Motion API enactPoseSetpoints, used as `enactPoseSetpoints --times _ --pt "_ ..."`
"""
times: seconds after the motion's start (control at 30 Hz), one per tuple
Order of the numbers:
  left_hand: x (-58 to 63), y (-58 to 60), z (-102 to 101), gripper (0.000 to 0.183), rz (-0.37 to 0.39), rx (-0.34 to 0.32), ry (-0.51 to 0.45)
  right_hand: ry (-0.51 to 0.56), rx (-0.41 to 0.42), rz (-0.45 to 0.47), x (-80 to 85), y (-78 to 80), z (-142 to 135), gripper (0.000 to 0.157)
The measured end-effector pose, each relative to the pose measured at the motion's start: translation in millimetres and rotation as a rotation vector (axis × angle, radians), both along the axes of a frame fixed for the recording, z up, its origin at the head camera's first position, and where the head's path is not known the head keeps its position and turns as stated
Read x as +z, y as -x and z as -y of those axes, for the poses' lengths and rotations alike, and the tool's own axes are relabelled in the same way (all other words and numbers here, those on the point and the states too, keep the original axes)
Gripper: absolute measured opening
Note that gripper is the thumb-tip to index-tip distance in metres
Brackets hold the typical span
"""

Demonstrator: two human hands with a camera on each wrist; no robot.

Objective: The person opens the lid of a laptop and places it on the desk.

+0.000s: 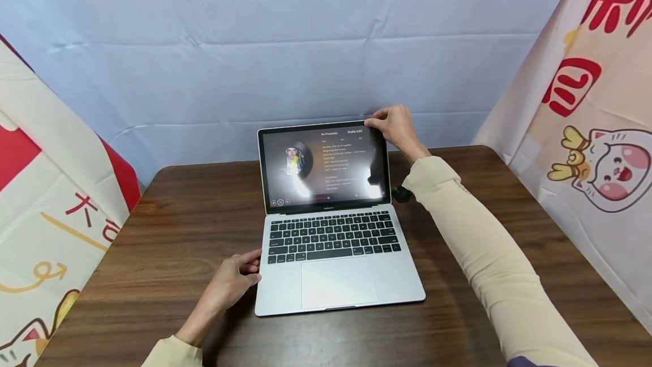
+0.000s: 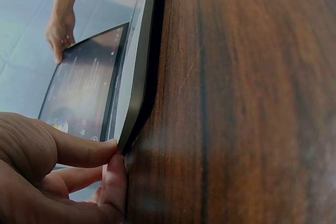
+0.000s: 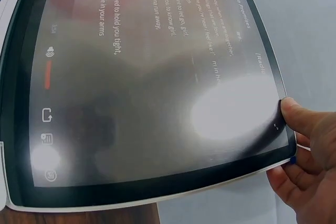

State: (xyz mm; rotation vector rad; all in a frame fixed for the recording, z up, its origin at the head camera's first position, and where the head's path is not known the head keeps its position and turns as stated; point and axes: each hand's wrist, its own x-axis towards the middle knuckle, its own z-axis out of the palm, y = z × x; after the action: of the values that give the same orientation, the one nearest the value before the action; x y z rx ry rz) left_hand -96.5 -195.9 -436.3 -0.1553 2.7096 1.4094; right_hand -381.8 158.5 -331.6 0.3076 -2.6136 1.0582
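Observation:
A silver laptop (image 1: 338, 287) stands unfolded on the brown wooden table (image 1: 204, 208), its lit screen (image 1: 316, 174) showing a music player with lyrics. My right hand (image 1: 397, 126) pinches the screen's top right corner, thumb on the front and fingers behind, as the right wrist view shows. At the left edge of the base, my left hand (image 1: 229, 282) pinches the side near the front, with thumb and fingertips at the edge in the left wrist view. Black keys (image 1: 333, 237) and a wide trackpad (image 1: 338, 283) face up between the hands.
A pale blue cloth (image 1: 305, 44) hangs behind the table. Printed cloths with red characters and cartoon cats hang at the left (image 1: 61, 186) and right (image 1: 601, 129). A small black device (image 1: 401, 194) sits at the right wrist, below the sleeve (image 1: 479, 242).

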Motion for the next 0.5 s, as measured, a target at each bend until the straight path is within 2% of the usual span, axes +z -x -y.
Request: enactPoseSetpoints --times 0.37,0.5 --pt "0.6 -1.7 -0.4 0.050 0.001 0.006 -0.003 0.043 -0.032 -0.008 -5.0 2.5 -0.1 0.030" --pt "0.9 -1.8 0.1 0.050 0.001 0.009 0.003 0.047 -0.069 -0.001 -6.6 6.5 1.6 0.033"
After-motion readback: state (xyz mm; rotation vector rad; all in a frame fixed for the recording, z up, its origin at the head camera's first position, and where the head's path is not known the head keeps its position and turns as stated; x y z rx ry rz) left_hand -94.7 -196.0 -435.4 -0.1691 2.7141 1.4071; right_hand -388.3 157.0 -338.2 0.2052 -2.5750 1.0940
